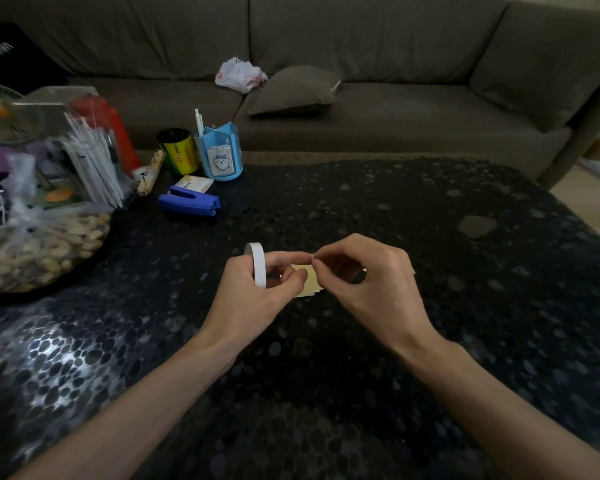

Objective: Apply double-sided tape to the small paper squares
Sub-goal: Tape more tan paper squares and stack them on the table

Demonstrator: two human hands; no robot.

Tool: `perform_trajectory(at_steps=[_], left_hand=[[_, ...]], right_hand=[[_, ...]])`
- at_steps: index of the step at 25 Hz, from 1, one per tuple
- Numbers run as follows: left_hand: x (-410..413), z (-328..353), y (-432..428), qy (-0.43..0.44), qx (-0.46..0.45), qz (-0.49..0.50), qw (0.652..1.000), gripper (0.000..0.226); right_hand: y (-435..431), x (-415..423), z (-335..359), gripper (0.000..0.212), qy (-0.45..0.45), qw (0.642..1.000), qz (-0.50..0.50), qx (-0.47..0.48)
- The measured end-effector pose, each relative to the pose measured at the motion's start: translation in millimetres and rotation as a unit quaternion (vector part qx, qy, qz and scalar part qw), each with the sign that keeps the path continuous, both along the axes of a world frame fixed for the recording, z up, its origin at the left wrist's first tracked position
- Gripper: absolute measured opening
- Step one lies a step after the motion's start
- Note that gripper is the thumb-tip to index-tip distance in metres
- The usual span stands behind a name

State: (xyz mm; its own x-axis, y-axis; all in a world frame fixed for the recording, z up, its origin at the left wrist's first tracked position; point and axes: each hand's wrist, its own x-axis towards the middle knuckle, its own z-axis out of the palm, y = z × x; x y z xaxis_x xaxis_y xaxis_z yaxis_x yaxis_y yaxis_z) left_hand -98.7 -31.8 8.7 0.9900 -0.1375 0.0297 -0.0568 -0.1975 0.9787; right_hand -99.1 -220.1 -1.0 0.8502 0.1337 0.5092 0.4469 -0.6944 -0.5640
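A person works at a dark pebble-patterned table [378, 382], with a blue stapler [189, 202] lying at its far left. The tape roll [256, 265] is nearer the viewer than the stapler and to its right. It stands on its edge, so the white band shows as a narrow strip running away from the viewer and the opening of the ring faces left and right.

The left hand [253, 299] grips the roll with curled fingers, its forefinger reaching right toward the other hand. The right hand [371, 275], further right of the stapler, pinches a tiny white bit between thumb and forefinger tips, its other fingers loosely curled. Whether that bit is the tape's free end cannot be told.

The small paper squares [309, 284], tan, lie flat in a stack on the table under both hands, partly hidden.

Just behind the stapler stand a light blue pen holder [219, 157] and a yellow can [178, 152]. Left of the stapler sits a clear bag of peanuts [39, 251]. Far behind it runs a brown sofa [378, 46].
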Motion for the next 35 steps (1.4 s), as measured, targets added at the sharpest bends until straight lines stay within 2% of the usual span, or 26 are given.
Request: perform_trajectory(at_steps=[7, 17, 26, 35], left_hand=[[1, -3, 1, -0.011, -0.007, -0.014, 1.000, 0.023], [2, -5, 2, -0.049, -0.017, -0.027, 0.998, 0.031], [4, -13, 1, -0.107, 0.034, -0.049, 0.992, 0.047], [6, -22, 3, -0.134, 0.073, -0.036, 0.988, 0.050]], right_hand=[[-1, 0, 1, 0.011, -0.004, 1.000, 0.003, -0.007], [-1, -2, 7, 0.012, 0.039, 0.997, 0.001, 0.070], [-1, 1, 10, 0.011, 0.116, 0.973, 0.002, 0.202], [-2, 2, 12, 0.011, 0.125, 0.969, 0.014, 0.213]])
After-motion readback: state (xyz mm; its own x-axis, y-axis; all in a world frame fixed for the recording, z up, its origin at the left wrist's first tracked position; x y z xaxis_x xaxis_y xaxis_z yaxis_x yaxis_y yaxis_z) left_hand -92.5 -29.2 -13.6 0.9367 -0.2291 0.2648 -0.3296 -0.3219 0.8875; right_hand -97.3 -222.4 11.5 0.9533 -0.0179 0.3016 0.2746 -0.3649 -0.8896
